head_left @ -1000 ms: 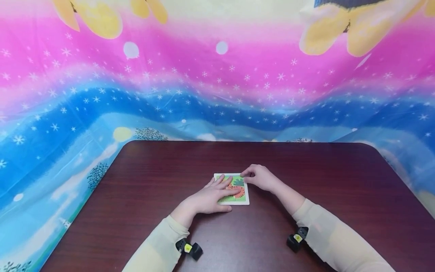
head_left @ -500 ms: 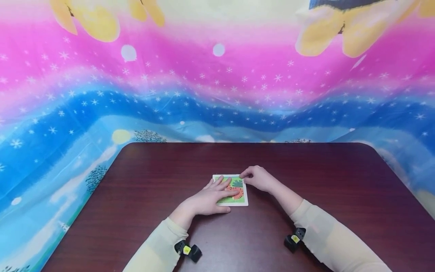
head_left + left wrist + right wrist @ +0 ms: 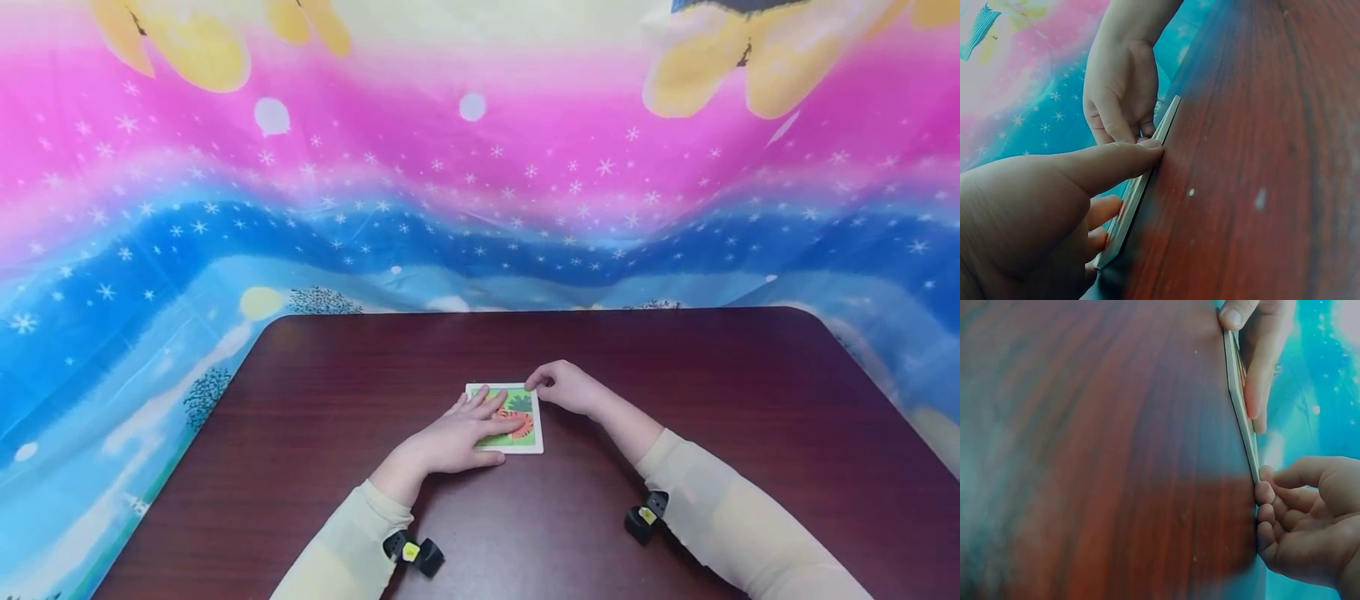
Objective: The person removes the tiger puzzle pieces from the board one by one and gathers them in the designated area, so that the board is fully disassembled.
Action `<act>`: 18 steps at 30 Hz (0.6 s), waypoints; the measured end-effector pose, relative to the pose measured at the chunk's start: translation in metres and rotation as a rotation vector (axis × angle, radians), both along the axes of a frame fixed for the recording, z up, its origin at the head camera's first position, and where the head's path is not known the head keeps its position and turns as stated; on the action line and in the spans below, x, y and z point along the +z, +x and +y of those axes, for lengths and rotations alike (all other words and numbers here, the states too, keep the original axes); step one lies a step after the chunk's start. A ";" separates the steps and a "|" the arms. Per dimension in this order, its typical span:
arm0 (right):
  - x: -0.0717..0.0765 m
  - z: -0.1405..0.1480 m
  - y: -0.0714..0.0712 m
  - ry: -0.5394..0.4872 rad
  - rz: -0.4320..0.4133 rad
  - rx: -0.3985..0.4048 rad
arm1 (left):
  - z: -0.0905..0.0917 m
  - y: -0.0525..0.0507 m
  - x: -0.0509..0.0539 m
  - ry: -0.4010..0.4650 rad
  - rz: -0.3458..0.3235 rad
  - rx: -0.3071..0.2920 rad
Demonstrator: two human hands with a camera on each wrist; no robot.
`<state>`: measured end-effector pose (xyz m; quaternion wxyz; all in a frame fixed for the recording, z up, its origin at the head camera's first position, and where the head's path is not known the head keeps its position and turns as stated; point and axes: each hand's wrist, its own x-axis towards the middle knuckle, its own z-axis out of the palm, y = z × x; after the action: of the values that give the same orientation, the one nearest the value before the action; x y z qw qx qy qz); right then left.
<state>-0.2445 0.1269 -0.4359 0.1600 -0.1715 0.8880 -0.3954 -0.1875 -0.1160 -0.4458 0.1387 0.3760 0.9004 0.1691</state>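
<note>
A small square picture puzzle board (image 3: 520,402) lies flat on the table, with a white rim and an orange striped animal on green. My left hand (image 3: 456,437) rests across its left part with fingers spread, covering much of the picture. In the left wrist view, the left thumb (image 3: 1129,161) lies at the near edge of the board. At the far right corner is my right hand (image 3: 567,390), fingers curled, its thumb and fingertips pinching that corner. The right wrist view shows these fingertips (image 3: 1265,492) against the end of the board's thin pale edge (image 3: 1242,425).
The dark reddish-brown wooden table (image 3: 360,358) has rounded far corners. Behind and beside it hangs a pink and blue patterned cloth (image 3: 420,183). Black wrist devices (image 3: 414,553) sit on both cream sleeves (image 3: 345,542).
The whole head view shifts slightly left. Both hands keep their places on the board, and the right fingers look slightly more curled at the corner.
</note>
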 end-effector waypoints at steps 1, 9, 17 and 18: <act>0.000 0.000 0.000 -0.007 -0.012 -0.003 | 0.000 0.000 0.000 -0.004 0.001 0.000; 0.000 0.000 -0.003 -0.055 -0.069 -0.028 | 0.001 -0.001 0.002 -0.011 0.009 -0.002; -0.003 0.001 -0.003 -0.102 -0.097 -0.031 | 0.001 0.001 0.003 -0.009 0.001 0.001; -0.003 0.002 -0.002 -0.106 -0.098 -0.032 | 0.001 0.001 0.003 -0.008 -0.001 -0.001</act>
<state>-0.2467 0.1284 -0.4391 0.1875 -0.1459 0.8596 -0.4523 -0.1861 -0.1150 -0.4427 0.1406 0.3760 0.9008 0.1656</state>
